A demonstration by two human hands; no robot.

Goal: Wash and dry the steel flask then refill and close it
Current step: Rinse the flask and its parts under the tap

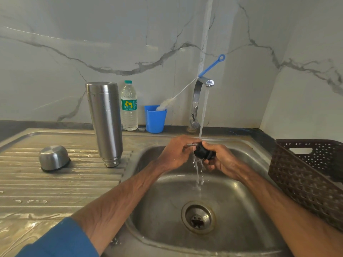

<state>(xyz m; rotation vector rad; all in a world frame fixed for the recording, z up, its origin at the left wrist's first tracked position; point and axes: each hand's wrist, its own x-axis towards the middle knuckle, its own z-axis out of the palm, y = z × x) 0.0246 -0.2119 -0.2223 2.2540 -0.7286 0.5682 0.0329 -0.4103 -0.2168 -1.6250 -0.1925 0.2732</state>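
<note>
Flask stands mouth-down on the drainboard by the sink's left edge, cap further left: looks washed, draining. Left hand and right hand both grip the black stopper under the running tap. Drying, refill, closing not yet done.

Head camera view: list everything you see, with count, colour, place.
Cylindrical steel flask body: one, silver, mouth down on draining board.
Domed steel cup lid: one, silver, black rim, left of flask.
Clear plastic water bottle: one, green cap, behind flask.
Blue plastic cup: one, blue, beside bottle.
Long bottle brush: one, blue handle, in cup, leaning on tap.
Chrome tap: one, silver, running, behind basin.
Steel sink basin: one, grey, centre.
Perforated plastic basket: one, brown, right of basin.
Round plastic stopper: one, black, under the stream.
Left hand: one, gripping stopper.
Right hand: one, gripping stopper.
</note>
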